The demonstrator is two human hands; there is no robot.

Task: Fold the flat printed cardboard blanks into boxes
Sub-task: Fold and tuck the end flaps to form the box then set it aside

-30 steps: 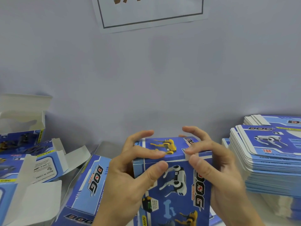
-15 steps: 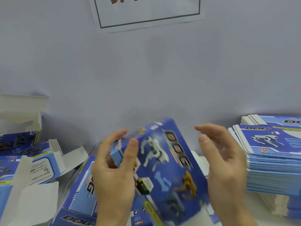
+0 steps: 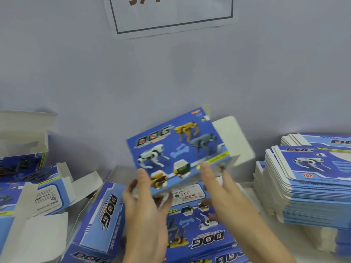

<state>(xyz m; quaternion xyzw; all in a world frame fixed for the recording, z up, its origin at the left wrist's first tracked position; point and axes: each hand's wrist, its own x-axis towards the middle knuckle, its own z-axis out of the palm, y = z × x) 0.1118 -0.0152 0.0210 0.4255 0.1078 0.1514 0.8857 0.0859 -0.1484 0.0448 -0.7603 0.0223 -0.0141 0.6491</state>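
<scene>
I hold a folded blue box (image 3: 176,149) printed with robot dogs and "DOG" up in front of the wall, its big printed face tilted toward me. A white flap (image 3: 233,137) stands open at its right end. My left hand (image 3: 146,215) grips the box's lower left corner, thumb on the printed face. My right hand (image 3: 233,202) has straight fingers touching the lower right edge. A tall stack of flat printed blanks (image 3: 311,179) lies at the right.
Folded boxes with open white flaps (image 3: 47,190) crowd the left side. Another blue box (image 3: 106,211) lies beside my left wrist, and more boxes (image 3: 201,234) lie under my hands. A paper sign (image 3: 171,14) hangs on the grey wall.
The box has turned from upright to lying sideways with its large face toward me, and it has risen. My right hand, off the box half a second ago, now touches its lower edge.
</scene>
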